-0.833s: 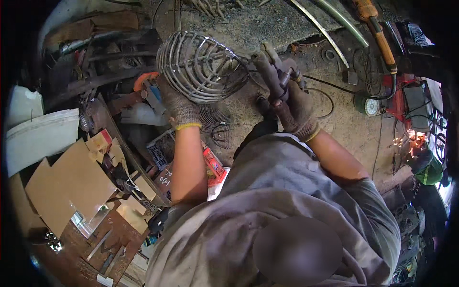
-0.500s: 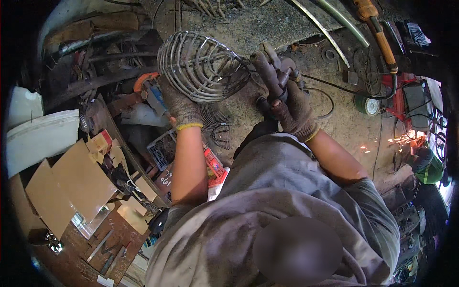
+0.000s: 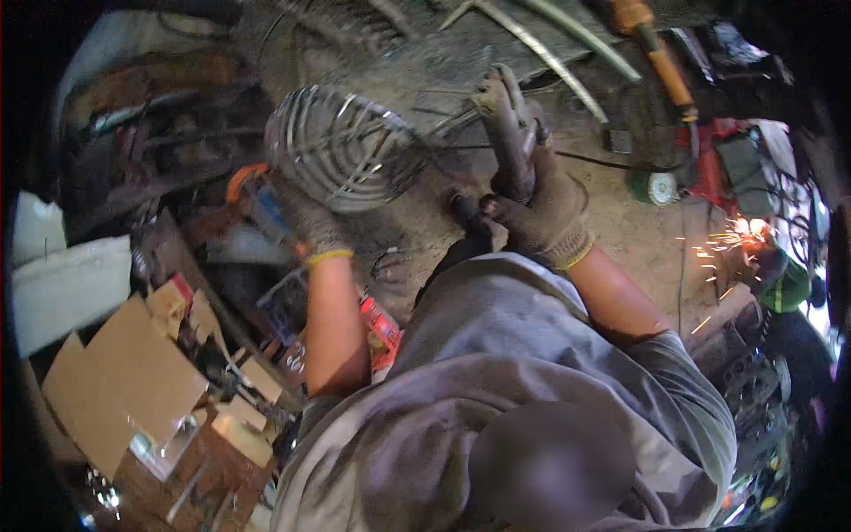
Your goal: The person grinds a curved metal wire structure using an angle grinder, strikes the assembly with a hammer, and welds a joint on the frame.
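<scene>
A rounded wire cage [image 3: 341, 146] of shiny metal rings, like a fan guard, is held up in front of me on the left. My left hand [image 3: 306, 217], in a brown knit glove with a yellow cuff, grips its near lower edge; the cage hides part of the fingers. My right hand [image 3: 550, 208], in a matching glove, is closed around a dark welding electrode holder [image 3: 510, 133], its forked jaws pointing away from me. The cage and the holder are apart. Motion blurs the cage and left hand.
Orange sparks [image 3: 749, 235] fly at the right beside a person's green sleeve [image 3: 784, 284]. A red machine [image 3: 705, 168], a green spool [image 3: 656, 188] and an orange-handled tool [image 3: 665, 66] lie nearby. Cardboard [image 3: 124, 381] covers the left bench. A cable [image 3: 612, 162] crosses the floor.
The cage and my left hand have moved left and slightly nearer. The electrode holder in my right hand has turned more upright. The surroundings have shifted left in view, and the sparks have spread.
</scene>
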{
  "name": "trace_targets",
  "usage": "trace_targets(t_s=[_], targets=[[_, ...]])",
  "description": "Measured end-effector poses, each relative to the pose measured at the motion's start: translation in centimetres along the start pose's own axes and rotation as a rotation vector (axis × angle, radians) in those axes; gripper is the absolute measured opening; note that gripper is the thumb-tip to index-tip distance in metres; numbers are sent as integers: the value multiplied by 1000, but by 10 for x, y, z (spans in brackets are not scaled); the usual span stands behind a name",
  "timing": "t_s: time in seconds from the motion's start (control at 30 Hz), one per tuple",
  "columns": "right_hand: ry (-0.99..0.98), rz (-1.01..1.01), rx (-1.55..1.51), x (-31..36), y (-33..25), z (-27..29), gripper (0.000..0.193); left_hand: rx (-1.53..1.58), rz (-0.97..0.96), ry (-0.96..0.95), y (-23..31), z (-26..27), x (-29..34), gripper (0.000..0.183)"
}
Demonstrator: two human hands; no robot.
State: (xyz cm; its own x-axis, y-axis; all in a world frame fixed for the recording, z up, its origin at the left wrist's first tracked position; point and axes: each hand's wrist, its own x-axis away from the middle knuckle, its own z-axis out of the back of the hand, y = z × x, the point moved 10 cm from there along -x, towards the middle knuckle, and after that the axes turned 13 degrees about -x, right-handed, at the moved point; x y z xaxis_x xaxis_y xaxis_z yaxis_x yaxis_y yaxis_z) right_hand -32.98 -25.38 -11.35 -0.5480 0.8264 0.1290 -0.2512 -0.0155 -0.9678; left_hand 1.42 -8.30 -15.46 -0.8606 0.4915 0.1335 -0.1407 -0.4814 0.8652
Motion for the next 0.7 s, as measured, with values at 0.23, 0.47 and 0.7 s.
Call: trace_targets(t_s=[0.23, 0.47, 0.7], targets=[[455, 164, 33, 1, -92, 168, 59, -652, -442, -91, -22, -26, -18, 53], [1316, 373, 314, 6, -133, 427, 56, -567, -661, -231, -17, -57, -6, 68], [1572, 116, 218, -73, -110, 513, 79, -1825, -380, -207, -8, -52, -7, 62]])
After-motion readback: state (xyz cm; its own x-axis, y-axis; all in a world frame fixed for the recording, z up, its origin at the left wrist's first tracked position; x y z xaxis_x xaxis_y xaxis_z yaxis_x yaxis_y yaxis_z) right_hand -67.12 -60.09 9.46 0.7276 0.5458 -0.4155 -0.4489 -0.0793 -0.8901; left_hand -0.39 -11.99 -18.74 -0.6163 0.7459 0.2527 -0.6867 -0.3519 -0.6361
